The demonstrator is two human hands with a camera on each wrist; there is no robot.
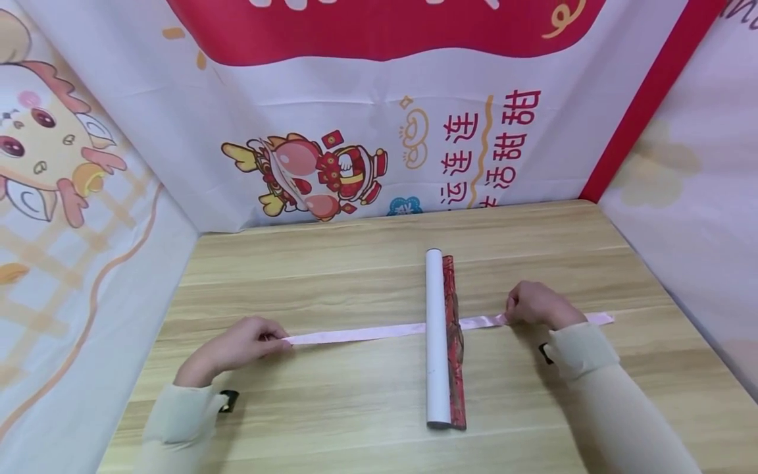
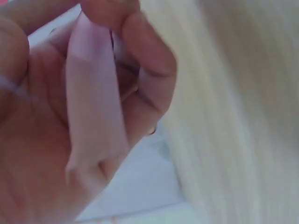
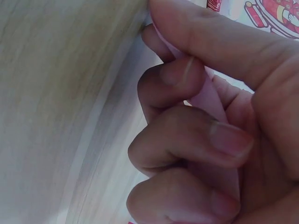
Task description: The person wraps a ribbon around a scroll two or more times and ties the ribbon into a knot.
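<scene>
A long pink ribbon [image 1: 361,334] runs crosswise over the table. My left hand [image 1: 249,342] pinches it near its left end; a short tail of the ribbon [image 2: 93,102] hangs across the palm in the left wrist view. On the other side, my right hand [image 1: 539,304] pinches it between thumb and forefinger. Its other fingers curl round the ribbon [image 3: 210,100] in the right wrist view, and the free end pokes out past the wrist. Between the hands, a white tube [image 1: 437,342] lies across the ribbon and hides part of it. Along its right side is a crumpled red patterned strip [image 1: 454,375].
The wood-grain table [image 1: 331,276] carries all this. A printed white and red cloth [image 1: 355,92] hangs at its back edge, with more printed cloth at the left and right sides. Small black pieces [image 1: 227,401] show at both wrists beside the sleeves.
</scene>
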